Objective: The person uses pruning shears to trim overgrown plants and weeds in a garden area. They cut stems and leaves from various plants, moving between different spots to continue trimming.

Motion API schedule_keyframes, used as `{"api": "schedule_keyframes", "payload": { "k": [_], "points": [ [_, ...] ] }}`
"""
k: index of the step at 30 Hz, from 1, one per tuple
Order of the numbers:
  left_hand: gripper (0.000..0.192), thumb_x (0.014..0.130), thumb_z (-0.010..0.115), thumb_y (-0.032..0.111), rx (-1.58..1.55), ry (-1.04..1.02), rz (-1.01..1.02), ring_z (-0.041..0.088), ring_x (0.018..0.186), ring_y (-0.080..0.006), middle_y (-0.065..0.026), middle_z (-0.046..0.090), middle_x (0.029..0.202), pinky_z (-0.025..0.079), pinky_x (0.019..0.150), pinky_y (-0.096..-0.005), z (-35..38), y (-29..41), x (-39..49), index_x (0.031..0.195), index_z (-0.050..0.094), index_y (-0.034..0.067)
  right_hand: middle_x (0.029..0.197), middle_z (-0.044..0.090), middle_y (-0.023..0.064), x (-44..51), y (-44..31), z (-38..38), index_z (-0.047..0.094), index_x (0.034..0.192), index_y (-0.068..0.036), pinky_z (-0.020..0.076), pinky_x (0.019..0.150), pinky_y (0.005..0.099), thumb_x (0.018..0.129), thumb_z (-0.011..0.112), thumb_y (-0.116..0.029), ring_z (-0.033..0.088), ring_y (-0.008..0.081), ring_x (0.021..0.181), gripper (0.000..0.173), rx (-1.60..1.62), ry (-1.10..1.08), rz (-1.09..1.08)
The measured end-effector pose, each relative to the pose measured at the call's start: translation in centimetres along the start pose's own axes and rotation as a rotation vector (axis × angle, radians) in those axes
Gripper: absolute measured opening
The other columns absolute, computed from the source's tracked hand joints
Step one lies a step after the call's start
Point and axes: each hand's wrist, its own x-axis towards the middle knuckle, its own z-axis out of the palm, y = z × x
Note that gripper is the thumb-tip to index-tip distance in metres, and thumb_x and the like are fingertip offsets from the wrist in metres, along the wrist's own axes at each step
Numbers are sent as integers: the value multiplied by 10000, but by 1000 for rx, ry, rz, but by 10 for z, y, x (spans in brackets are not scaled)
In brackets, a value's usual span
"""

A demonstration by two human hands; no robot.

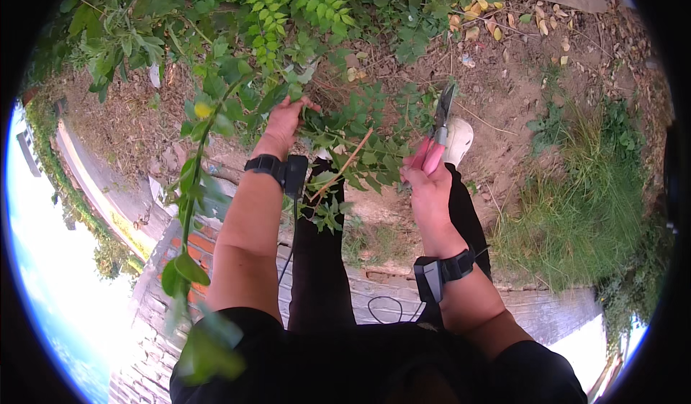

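Among the green leaves, my left hand (286,123) is closed around part of a leafy vine (359,158); its fingertips are partly hidden by foliage. The vine's leaves spread to the right, in front of my legs. A bare brown stem (345,163) slants through them. My right hand (430,182) grips pruning shears (436,139) by their pink handles. The metal blades point away from me, close to leaves at the vine's right side. Whether the blades are apart I cannot tell. Each wrist wears a black strap with a small device.
A long leafy shoot (197,182) rises close to the camera on the left. Dense foliage (302,4) grows ahead. A pale shoe (459,139) stands on dry soil beside the shears. Tall grass (572,215) is at right, a brick wall (156,301) at lower left.
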Motion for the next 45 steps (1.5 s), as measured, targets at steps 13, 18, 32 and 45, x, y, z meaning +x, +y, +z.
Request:
{"api": "schedule_keyframes", "payload": {
  "k": [13, 18, 32, 45],
  "points": [
    [97, 872, 573, 127, 1277, 747, 783, 530, 611, -174, -70, 594, 699, 419, 556, -286, -263, -32, -176, 846, 601, 38, 773, 579, 71, -12, -27, 17, 543, 1003, 7, 467, 691, 314, 736, 598, -78, 576, 198, 717, 285, -338, -104, -244],
    [122, 826, 493, 44, 1150, 943, 799, 599, 710, -411, -204, 615, 744, 466, 594, -420, -300, 50, -258, 922, 565, 27, 753, 569, 58, -30, -67, 27, 539, 965, 3, 463, 655, 300, 739, 599, -67, 566, 175, 692, 244, -440, -181, -299],
    [174, 795, 532, -1, 872, 787, 970, 576, 638, -399, -209, 577, 696, 453, 541, -427, -204, 24, -303, 957, 572, 47, 858, 603, 164, -58, -238, 124, 497, 1121, 10, 477, 753, 378, 709, 588, -115, 601, 321, 798, 441, -1023, -288, -605],
    [209, 723, 544, -52, 808, 664, 1103, 588, 624, -368, -176, 573, 694, 463, 531, -397, -197, 58, -359, 912, 568, 34, 711, 584, 152, -18, -320, 317, 550, 840, 93, 445, 558, 400, 667, 654, -122, 579, 253, 594, 295, -1245, -460, -232]
  ]
}}
